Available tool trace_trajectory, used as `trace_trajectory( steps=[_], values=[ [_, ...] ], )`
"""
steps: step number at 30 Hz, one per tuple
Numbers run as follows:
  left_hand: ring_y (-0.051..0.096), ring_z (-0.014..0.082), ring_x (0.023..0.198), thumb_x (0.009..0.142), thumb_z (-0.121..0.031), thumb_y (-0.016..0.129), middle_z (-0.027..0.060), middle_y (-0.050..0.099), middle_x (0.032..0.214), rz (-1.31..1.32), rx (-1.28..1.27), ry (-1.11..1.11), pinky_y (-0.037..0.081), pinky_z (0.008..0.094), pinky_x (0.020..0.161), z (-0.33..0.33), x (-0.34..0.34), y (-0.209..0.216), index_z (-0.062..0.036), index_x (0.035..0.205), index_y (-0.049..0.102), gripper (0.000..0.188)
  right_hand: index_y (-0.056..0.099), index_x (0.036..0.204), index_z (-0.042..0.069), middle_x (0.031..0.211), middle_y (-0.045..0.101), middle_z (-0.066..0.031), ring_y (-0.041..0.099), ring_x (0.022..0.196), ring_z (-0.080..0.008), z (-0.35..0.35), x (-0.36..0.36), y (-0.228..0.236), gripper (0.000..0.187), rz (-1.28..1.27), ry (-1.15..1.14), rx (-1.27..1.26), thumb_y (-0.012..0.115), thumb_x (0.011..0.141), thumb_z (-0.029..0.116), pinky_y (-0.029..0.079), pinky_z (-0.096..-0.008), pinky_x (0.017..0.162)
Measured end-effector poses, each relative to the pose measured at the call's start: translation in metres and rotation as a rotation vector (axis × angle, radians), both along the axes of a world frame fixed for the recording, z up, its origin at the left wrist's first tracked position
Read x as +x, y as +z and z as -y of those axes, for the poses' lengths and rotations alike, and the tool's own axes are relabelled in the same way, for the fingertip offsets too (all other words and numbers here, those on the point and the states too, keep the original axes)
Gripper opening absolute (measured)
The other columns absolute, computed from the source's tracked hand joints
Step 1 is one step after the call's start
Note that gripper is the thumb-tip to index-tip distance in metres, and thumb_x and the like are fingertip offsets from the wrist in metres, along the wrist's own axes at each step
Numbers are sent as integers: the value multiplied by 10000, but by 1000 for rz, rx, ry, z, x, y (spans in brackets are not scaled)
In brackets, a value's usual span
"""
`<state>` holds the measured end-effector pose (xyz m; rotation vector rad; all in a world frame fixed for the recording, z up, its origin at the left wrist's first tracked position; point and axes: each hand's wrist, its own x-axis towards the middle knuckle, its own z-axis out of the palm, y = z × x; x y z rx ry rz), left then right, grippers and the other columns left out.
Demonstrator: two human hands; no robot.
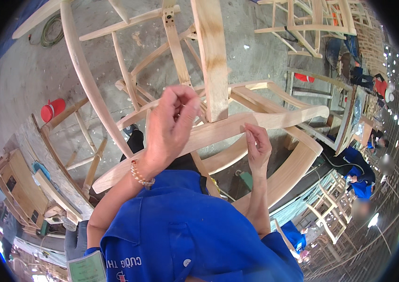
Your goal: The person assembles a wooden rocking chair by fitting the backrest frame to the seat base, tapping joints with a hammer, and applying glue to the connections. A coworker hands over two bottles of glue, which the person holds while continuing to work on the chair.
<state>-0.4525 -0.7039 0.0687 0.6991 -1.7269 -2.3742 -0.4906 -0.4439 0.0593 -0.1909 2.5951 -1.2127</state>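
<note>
A pale, unpainted wooden chair frame lies before me. Its long curved rail (223,129) runs crosswise in front of my body, with a wide upright board (211,61) meeting it near the middle. My left hand (176,120) is raised over the rail, its fingers curled in toward the thumb; whatever they may hold is hidden. A beaded bracelet (140,176) circles the left wrist. Beside the rail's near edge is my right hand (258,148), thumb and fingertips pinched together. Anything between those fingertips is too small to make out.
Red containers (53,110) rest at the left, by a worn wooden bench (54,164). A coiled hose (52,30) lies on the concrete floor. More chair frames (307,28) stand at the far right. Several people in blue work at the right.
</note>
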Motion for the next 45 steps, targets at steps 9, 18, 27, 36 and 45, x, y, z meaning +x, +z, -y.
trace_trajectory(
  steps=[9, 18, 27, 36, 45],
  values=[
    [322, -15, 524, 1001, -211, 502, -49, 496, 704, 184, -9, 253, 227, 149, 448, 80, 37, 24, -47, 1099, 540, 194, 678, 1071, 21, 971, 620, -64, 562, 895, -139, -7, -4, -15, 187, 3, 10, -18, 593, 904, 33, 454, -257, 796],
    [535, 45, 709, 954, -87, 578, 23, 606, 833, 203, -935, 514, 437, 184, 612, 111, 68, -40, 2, 1089, 593, 163, 647, 1091, -16, 970, 612, -40, 566, 881, -98, -11, -5, -17, 189, 70, -9, -68, 551, 950, 63, 453, -237, 811],
    [401, 119, 590, 906, -19, 607, 10, 505, 718, 3, -1083, 597, 333, 260, 512, 105, 55, -88, -62, 1047, 643, 152, 642, 1061, -17, 786, 664, -52, 596, 673, -116, -10, -28, -12, 308, 318, -396, -196, 583, 944, 261, 486, -247, 668],
    [508, 155, 591, 828, 18, 657, 19, 587, 744, -132, -908, 664, 416, 278, 497, 110, 58, -98, -103, 1009, 665, 218, 620, 940, 38, 757, 646, -34, 588, 553, -101, -14, -61, -17, 304, 489, -558, -154, 610, 920, 342, 544, -240, 435],
    [538, 164, 600, 765, 21, 682, 9, 527, 687, -142, -799, 679, 420, 284, 492, 111, 54, -97, -148, 1004, 660, 294, 508, 767, 166, 586, 408, 79, 408, 467, -58, -6, -67, -18, 291, 554, -547, -86, 608, 923, 391, 413, -219, 412]
  ],
)
